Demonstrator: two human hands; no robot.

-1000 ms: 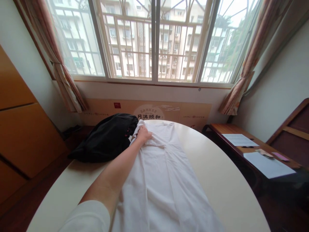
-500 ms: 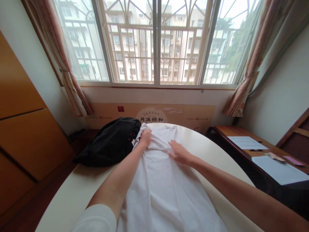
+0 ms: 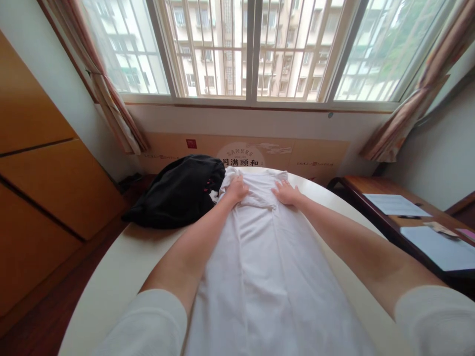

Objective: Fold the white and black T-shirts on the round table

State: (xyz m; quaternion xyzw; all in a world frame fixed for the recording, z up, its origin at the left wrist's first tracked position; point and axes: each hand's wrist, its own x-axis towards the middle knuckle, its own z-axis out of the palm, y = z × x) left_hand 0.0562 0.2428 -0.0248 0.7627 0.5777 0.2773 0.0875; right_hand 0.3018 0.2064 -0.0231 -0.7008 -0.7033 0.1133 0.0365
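A long white garment (image 3: 256, 267) lies stretched over the round table, running from the near edge to the far side, with lengthwise creases and a bunched far end. At its far left part, my left hand (image 3: 236, 189) has its fingers curled closed on the fabric. My right hand (image 3: 286, 192) rests flat at the far right part, fingers spread on the cloth and thumb apart. Beside my left hand sits a heap of black cloth (image 3: 178, 193) with small pink marks, touching the garment's left edge.
The cream round tabletop (image 3: 111, 277) shows on both sides of the garment. On the right stands a low wooden table (image 3: 358, 185) with white papers (image 3: 438, 247) and a dark pen (image 3: 409, 217). A printed cardboard panel (image 3: 166, 146) leans under the window. Wooden cabinets (image 3: 44, 188) stand left.
The view has tilted downward. My right hand has moved outward and up to the garment's far right corner and lies flatter. The garment's far end looks spread wider; my left hand stays on it.
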